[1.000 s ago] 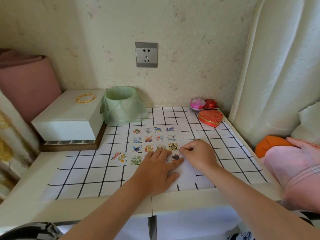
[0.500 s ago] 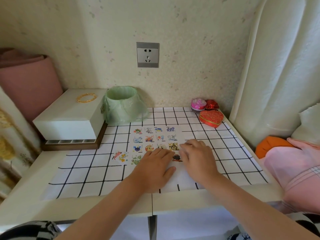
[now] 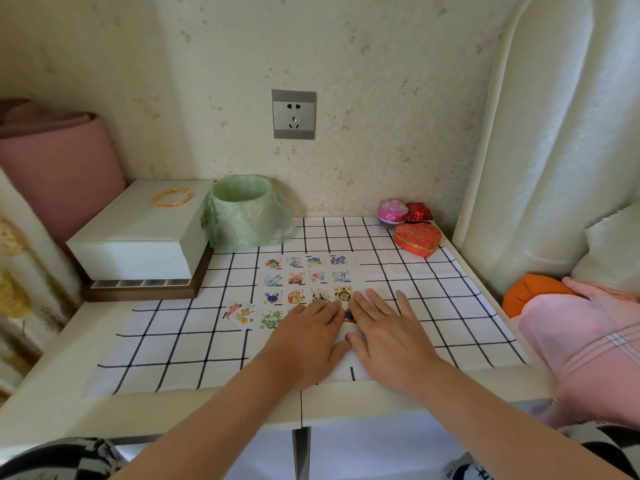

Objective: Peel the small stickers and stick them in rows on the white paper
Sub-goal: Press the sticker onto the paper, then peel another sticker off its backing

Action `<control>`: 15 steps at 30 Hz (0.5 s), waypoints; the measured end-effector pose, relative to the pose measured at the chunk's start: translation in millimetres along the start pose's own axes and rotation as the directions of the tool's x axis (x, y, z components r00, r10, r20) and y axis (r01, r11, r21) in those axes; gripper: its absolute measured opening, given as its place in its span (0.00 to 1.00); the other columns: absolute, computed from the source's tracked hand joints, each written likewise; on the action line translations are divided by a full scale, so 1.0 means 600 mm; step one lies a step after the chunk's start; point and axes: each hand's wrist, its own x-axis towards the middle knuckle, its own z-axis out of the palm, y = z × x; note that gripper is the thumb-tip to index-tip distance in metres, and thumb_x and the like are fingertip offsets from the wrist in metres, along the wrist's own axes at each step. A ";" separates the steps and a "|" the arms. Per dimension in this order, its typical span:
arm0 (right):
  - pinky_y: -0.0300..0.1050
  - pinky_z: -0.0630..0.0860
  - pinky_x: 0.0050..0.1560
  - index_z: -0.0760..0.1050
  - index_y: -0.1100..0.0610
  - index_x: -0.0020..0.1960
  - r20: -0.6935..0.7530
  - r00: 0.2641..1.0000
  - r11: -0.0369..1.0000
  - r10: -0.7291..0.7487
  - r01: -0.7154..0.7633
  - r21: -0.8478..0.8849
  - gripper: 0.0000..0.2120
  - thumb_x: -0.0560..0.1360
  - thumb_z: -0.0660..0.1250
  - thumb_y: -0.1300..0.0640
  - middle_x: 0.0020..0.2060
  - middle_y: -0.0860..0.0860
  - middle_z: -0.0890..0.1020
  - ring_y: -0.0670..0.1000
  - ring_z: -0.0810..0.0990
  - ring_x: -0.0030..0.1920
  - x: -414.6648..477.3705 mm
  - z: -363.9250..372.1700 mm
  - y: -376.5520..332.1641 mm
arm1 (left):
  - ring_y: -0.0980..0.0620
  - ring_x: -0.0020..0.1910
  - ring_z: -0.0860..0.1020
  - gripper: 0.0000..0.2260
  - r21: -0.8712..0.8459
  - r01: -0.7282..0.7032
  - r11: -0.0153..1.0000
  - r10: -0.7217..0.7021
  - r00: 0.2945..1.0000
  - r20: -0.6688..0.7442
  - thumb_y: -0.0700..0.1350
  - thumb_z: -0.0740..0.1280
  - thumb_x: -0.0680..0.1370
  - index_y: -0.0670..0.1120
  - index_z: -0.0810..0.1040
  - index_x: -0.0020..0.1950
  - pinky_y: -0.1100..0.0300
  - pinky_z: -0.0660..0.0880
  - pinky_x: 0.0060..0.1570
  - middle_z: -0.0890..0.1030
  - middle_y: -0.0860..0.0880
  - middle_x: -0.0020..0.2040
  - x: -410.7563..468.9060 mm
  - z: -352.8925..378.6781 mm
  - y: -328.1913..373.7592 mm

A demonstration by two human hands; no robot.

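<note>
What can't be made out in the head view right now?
Fourth-row stickers: head view, mostly under the left hand and right hand; count unclear.
White paper, near part: head view, covered by both hands.
Placed stickers: head view, artwork too small and blurred.
Loose stickers left of the paper: head view, peeled or backed, too small to tell.

White paper [image 3: 344, 367] smooth, matt; checked cover [image 3: 180, 344] under it matt cloth, faintly creased. Bin liner [image 3: 242, 220] thin crinkled translucent green plastic; white box [image 3: 138, 230] smooth satin, on dark wood tray [image 3: 145, 292]. Bangles [image 3: 172, 197] glossy gold metal; heart box [image 3: 417, 237] sheened red brocade.
</note>
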 end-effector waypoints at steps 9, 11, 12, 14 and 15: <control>0.64 0.76 0.61 0.80 0.52 0.65 0.046 0.998 0.997 0.041 -0.044 0.057 0.25 0.79 0.52 0.45 0.65 0.47 0.81 0.50 0.80 0.64 -0.003 -0.020 -0.003 | 0.48 0.75 0.67 0.28 -0.140 -0.059 0.988 0.056 0.998 -0.026 0.58 0.48 0.82 0.45 0.69 0.75 0.55 0.64 0.72 0.68 0.48 0.76 -0.002 -0.010 -0.022; 0.64 0.74 0.64 0.77 0.52 0.68 0.014 0.999 0.997 0.035 -0.036 0.072 0.26 0.79 0.50 0.44 0.68 0.47 0.78 0.50 0.78 0.67 -0.004 -0.014 -0.002 | 0.49 0.74 0.67 0.27 -0.176 -0.058 0.983 0.056 0.998 -0.018 0.58 0.49 0.82 0.46 0.70 0.75 0.56 0.66 0.70 0.70 0.49 0.75 -0.005 -0.012 -0.025; 0.64 0.71 0.67 0.75 0.52 0.71 0.016 1.000 0.996 0.019 -0.020 0.088 0.28 0.79 0.48 0.44 0.71 0.47 0.75 0.51 0.75 0.70 -0.002 -0.016 -0.002 | 0.49 0.73 0.69 0.29 -0.192 -0.058 0.980 0.055 0.998 -0.019 0.59 0.47 0.81 0.46 0.72 0.74 0.56 0.69 0.68 0.71 0.49 0.73 -0.006 -0.015 -0.025; 0.62 0.61 0.73 0.68 0.50 0.76 0.052 0.998 0.990 -0.018 0.011 0.141 0.27 0.81 0.47 0.44 0.76 0.46 0.68 0.50 0.67 0.76 0.004 -0.025 0.004 | 0.49 0.69 0.72 0.31 -0.224 -0.057 0.973 0.054 0.998 -0.021 0.61 0.45 0.79 0.47 0.76 0.70 0.54 0.74 0.63 0.74 0.49 0.70 -0.009 -0.018 -0.026; 0.60 0.57 0.74 0.66 0.50 0.76 0.066 0.997 0.989 -0.032 0.022 0.147 0.25 0.82 0.49 0.44 0.77 0.45 0.66 0.49 0.65 0.77 0.008 -0.030 0.006 | 0.49 0.67 0.73 0.30 -0.246 -0.057 0.967 0.053 0.998 -0.022 0.61 0.46 0.79 0.47 0.78 0.67 0.53 0.76 0.61 0.75 0.49 0.68 -0.010 -0.018 -0.027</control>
